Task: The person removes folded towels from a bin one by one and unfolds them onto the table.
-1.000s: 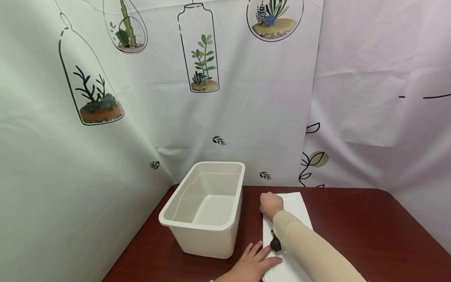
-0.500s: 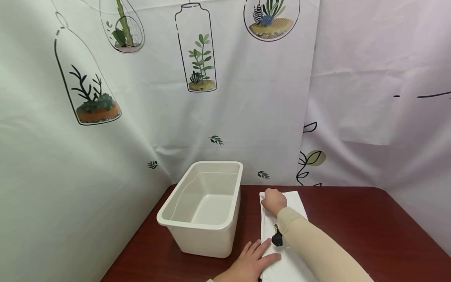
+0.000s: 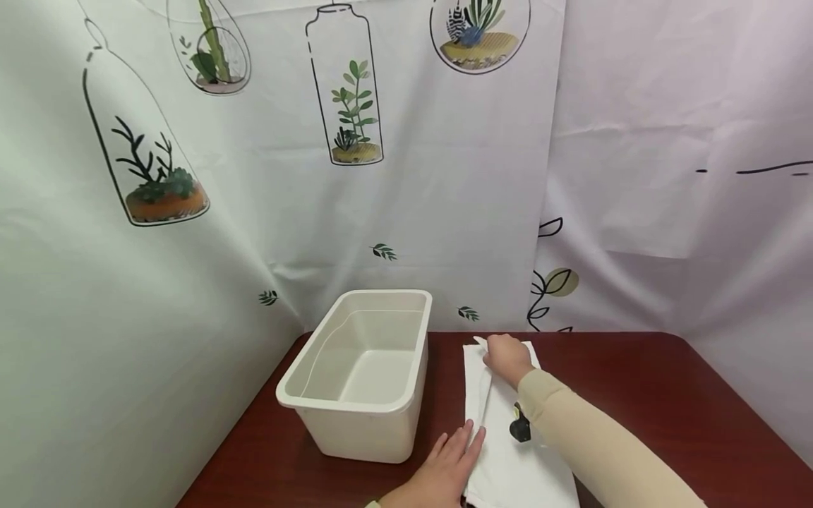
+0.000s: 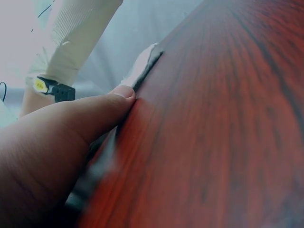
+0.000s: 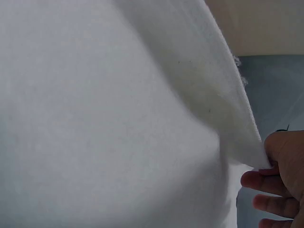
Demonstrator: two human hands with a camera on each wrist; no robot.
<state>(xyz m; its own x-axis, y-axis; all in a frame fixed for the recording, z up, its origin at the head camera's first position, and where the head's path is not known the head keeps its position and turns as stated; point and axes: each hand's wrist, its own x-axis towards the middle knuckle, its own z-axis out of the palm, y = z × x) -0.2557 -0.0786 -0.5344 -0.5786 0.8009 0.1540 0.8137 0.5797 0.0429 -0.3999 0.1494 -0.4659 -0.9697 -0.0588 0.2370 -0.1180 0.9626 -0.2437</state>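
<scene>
A folded white cloth (image 3: 508,469) lies lengthwise on the table. At its far end my right hand (image 3: 508,358) pinches a corner of the top layer and holds it raised. In the right wrist view that lifted edge of cloth (image 5: 223,80) curves up to the thumb and fingers of the right hand (image 5: 285,175). My left hand (image 3: 441,469) rests with straight fingers on the cloth's near left side. In the left wrist view the left thumb (image 4: 95,116) lies beside the cloth edge (image 4: 141,66).
An off-white plastic tub (image 3: 406,430) stands on the dark red table (image 3: 648,395), left of the cloth. A white curtain (image 3: 444,212) printed with plants hangs behind and along the left side. A black wrist camera (image 3: 520,427) sits on the right arm.
My right hand has moved a little right, drawing the cloth's top left edge up and inward. The left hand's thumb has come in closer to its fingers. The head view has shifted slightly right.
</scene>
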